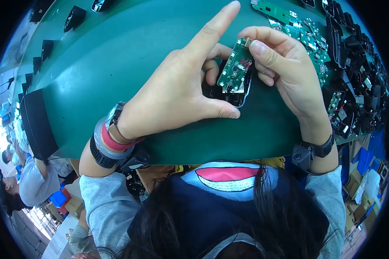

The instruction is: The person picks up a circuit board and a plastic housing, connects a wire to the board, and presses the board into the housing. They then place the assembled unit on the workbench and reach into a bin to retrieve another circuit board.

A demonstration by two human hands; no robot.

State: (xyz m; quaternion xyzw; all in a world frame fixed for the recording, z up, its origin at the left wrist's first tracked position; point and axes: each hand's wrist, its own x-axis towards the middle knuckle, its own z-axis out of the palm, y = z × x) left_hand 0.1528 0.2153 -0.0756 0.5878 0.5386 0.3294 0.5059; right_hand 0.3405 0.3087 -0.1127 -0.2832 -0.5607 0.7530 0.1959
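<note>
My right hand (285, 60) pinches a small green circuit board (235, 64) by its far end, between thumb and fingers. Red wires show on the board's face. Under the tilted board is a black plastic housing (242, 100) with a shiny rim; the board and fingers hide much of it. My left hand (181, 82) is around the housing's left side. Its index finger points up and away, its thumb lies along the near end, and the other fingers curl against the side, partly hidden.
A pile of green circuit boards (309, 36) lies at the far right. Several black housings with wires (354, 95) crowd the right edge. Black parts (47, 48) line the left edge, near a larger black box (38, 123). A person (34, 181) sits at the left.
</note>
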